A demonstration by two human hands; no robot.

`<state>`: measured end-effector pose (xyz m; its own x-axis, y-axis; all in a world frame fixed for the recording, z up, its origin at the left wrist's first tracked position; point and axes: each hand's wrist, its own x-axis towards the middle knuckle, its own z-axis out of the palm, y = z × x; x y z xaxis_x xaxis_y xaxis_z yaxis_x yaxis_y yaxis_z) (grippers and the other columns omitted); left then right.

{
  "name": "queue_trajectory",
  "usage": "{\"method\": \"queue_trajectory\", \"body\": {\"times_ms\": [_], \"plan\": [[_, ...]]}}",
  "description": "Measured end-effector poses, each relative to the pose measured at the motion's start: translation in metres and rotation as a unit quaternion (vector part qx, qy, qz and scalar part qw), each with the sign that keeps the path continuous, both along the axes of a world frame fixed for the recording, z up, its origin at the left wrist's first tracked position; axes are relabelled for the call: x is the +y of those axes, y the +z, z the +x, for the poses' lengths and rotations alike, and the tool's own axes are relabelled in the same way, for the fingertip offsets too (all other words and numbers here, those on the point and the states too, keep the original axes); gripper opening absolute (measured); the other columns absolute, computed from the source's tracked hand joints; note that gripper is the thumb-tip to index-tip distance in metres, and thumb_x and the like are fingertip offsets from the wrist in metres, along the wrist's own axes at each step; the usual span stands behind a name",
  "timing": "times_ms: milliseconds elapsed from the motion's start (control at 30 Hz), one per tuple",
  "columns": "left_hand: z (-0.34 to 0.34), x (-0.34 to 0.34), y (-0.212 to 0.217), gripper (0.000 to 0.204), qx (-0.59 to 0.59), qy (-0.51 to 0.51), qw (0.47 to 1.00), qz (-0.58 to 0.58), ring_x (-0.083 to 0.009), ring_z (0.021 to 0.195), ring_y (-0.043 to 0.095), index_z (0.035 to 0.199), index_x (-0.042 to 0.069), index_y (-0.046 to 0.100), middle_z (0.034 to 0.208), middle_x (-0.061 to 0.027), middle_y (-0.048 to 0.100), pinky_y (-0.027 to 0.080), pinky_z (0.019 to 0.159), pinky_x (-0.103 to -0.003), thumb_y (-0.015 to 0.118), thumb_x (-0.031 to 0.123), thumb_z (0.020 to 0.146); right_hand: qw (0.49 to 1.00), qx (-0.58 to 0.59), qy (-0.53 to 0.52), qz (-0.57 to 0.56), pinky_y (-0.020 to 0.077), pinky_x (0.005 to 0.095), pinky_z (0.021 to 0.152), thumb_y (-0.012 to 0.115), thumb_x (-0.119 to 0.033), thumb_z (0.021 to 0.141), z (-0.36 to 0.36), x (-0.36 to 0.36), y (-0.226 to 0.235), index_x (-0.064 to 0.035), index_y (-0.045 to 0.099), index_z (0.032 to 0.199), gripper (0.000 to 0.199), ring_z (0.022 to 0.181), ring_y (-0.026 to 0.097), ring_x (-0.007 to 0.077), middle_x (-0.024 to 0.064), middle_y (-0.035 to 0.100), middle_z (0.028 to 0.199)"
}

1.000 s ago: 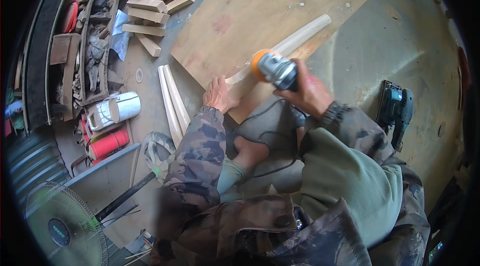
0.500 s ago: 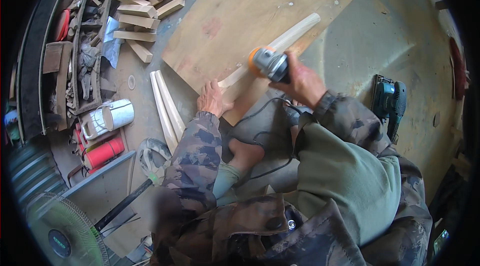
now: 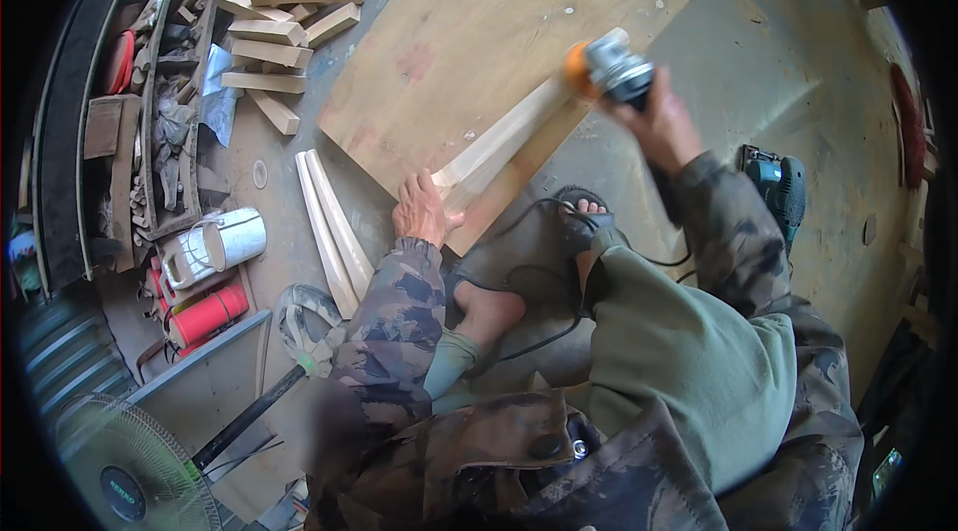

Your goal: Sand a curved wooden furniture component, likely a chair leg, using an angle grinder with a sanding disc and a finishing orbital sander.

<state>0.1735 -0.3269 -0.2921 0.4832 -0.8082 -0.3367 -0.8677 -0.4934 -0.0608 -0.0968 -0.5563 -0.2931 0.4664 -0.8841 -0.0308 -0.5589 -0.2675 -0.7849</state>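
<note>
A pale, tapered wooden leg (image 3: 504, 144) lies slantwise on a plywood board (image 3: 439, 17). My left hand (image 3: 423, 210) grips its near end, with the fingers over the top and the thumb at the side. In my right hand (image 3: 659, 124) is an angle grinder (image 3: 617, 70) with an orange disc, slightly blurred by motion. The disc is over the far part of the leg and hides some of it; whether it touches the wood I cannot tell. A black cord (image 3: 544, 336) loops across the floor between my feet.
Two shaped wooden legs (image 3: 334, 232) lie left of the board, below a pile of rough wood pieces (image 3: 269, 52). A green sander (image 3: 776, 190) rests on the floor at right. A fan (image 3: 135, 466), a red canister (image 3: 208, 313) and a white bucket (image 3: 236, 238) stand at lower left.
My right hand has moved the grinder up and right along the leg, toward its far end. My left hand stays at the near end.
</note>
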Motion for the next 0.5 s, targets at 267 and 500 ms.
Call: {"method": "queue_trajectory", "body": {"times_ms": [267, 500], "plan": [[-0.013, 0.010, -0.011, 0.084, -0.047, 0.019, 0.999, -0.010, -0.0318, 0.107, 0.052, 0.119, 0.005, 0.040, 0.111, -0.0131, 0.049, 0.051, 0.082, -0.042, 0.088, 0.034, 0.056, 0.961, 0.025, 0.268, 0.063, 0.0501, 0.0481, 0.072, 0.077, -0.036, 0.076, 0.057, 0.107, 0.032, -0.0005, 0.034, 0.119, 0.071, 0.087, 0.062, 0.0452, 0.0304, 0.060, 0.092], [-0.012, 0.009, -0.007, 0.085, -0.058, 0.007, 0.998, -0.027, -0.0327, 0.106, 0.052, 0.121, 0.004, 0.042, 0.111, -0.0141, 0.049, 0.050, 0.082, -0.041, 0.087, 0.036, 0.057, 0.995, 0.057, 0.087, 0.003, 0.0510, 0.0490, 0.068, 0.077, -0.042, 0.075, 0.012, 0.012, 0.011, -0.0057, 0.036, 0.110, 0.065, 0.084, 0.062, 0.0453, 0.0265, 0.063, 0.089]]}}
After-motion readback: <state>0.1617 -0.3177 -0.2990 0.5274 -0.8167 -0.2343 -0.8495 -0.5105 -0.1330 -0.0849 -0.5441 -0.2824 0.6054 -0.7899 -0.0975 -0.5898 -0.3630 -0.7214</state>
